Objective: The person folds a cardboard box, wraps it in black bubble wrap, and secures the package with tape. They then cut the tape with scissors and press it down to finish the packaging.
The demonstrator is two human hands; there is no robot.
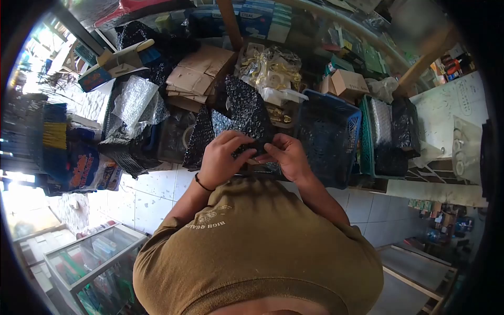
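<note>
A sheet of black bubble wrap (248, 107) stands up in front of my chest, its bumpy surface shiny and its lower edge between my two hands. My left hand (223, 157), with a dark band at the wrist, is closed on the wrap's lower left part, thumb pointing inward. Close by on the right, my right hand (290, 157) pinches the wrap's edge between thumb and fingers. The fingertips of both hands nearly meet. Whatever may lie inside the wrap is hidden.
A blue plastic crate (357, 126) is right of my hands, beside a green crate (367, 142). Flattened cardboard (197, 73) and bagged gold-coloured fittings (270, 68) lie behind. Clear bubble wrap (135, 102) is at left. A glass case (94, 257) stands lower left.
</note>
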